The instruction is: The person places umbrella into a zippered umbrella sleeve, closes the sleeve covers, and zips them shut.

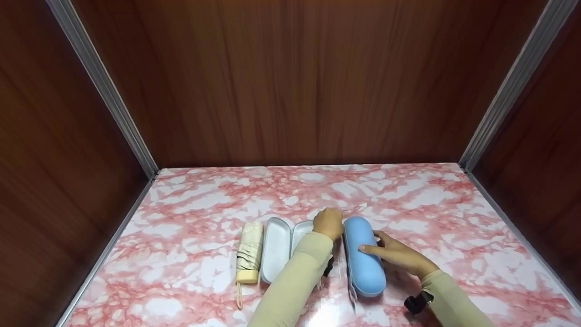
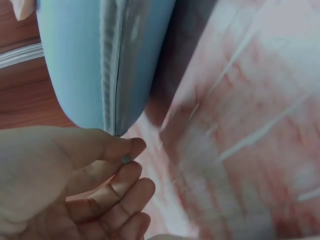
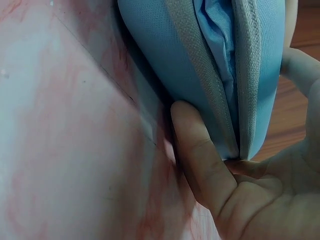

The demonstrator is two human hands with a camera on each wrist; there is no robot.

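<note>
A long blue zippered case (image 1: 363,254) lies on the table with rounded ends. My right hand (image 1: 401,254) grips it from the right side, thumb on top. In the right wrist view the zip edges of the case (image 3: 260,65) are parted, and folded blue fabric (image 3: 220,25) shows in the gap; my right hand (image 3: 265,195) holds its end. My left hand (image 1: 329,223) is at the far left end of the case. In the left wrist view the left hand (image 2: 75,180) pinches a small zipper pull (image 2: 125,159), mostly covered by the fingers.
Left of the forearm an open pale hard case (image 1: 275,250) lies with its two halves spread, partly hidden by the sleeve. Beside it lies a folded cream umbrella (image 1: 249,252) with a wrist loop. Brown panels (image 1: 290,81) enclose the marbled table (image 1: 190,254) at the back and sides.
</note>
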